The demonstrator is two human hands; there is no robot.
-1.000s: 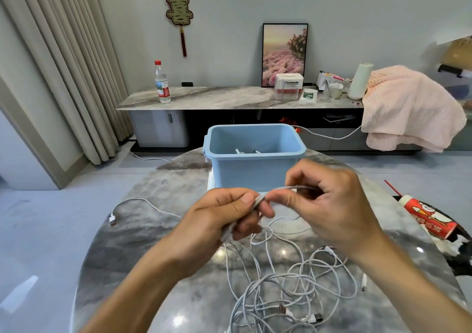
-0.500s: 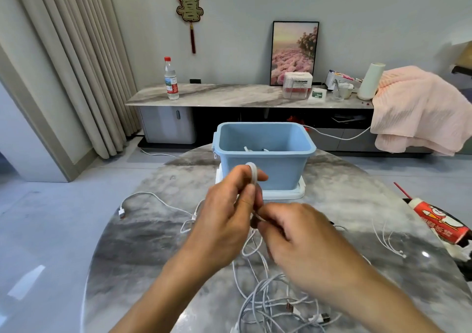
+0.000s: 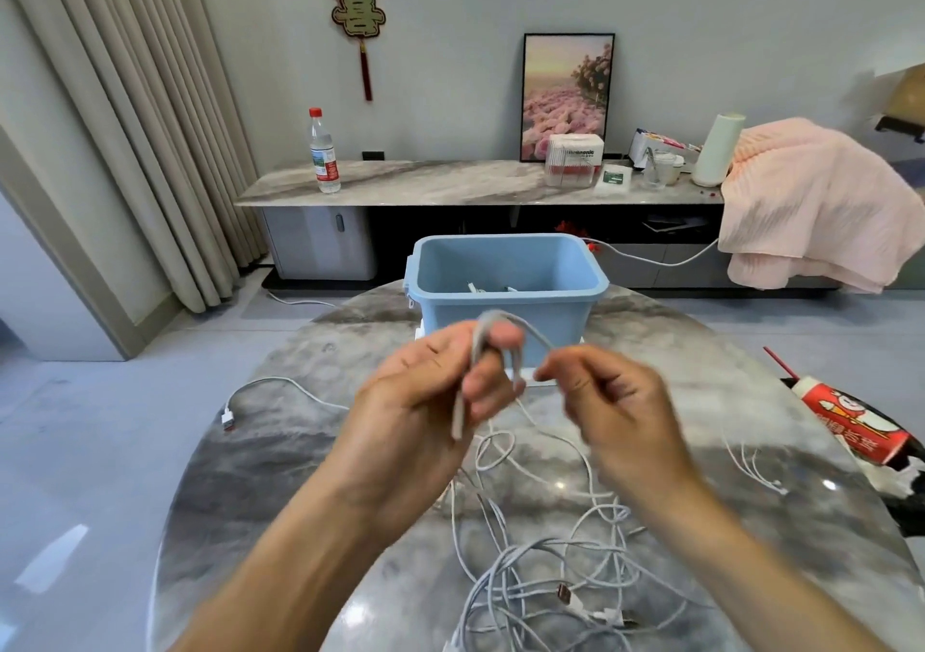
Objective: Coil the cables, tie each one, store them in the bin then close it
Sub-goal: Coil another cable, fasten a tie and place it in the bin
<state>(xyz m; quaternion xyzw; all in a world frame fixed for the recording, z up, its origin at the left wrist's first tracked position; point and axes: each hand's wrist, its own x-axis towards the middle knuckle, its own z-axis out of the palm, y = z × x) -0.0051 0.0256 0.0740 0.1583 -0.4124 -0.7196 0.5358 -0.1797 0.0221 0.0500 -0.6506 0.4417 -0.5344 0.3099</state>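
Note:
My left hand (image 3: 430, 401) grips a white cable (image 3: 483, 341) that loops over its fingers, with one end hanging down past the palm. My right hand (image 3: 610, 401) pinches the same cable just to the right, fingers curled. Both hands hover above the marble table (image 3: 280, 476), in front of the open light blue bin (image 3: 505, 286). A few white cable ends show inside the bin. A tangle of white cables (image 3: 550, 576) lies on the table below my hands. The bin stands on a white lid, mostly hidden behind my hands.
One white cable with a red-tipped plug (image 3: 227, 419) trails off to the left on the table. Thin white earphone wires (image 3: 756, 471) lie at the right, near a red-and-white bottle (image 3: 851, 421) at the table's edge. A sideboard with a water bottle (image 3: 324, 151) stands behind.
My right hand has risen from low beside the left to the right of it, drawing the cable over the left fingers. The loop on the left hand has grown.

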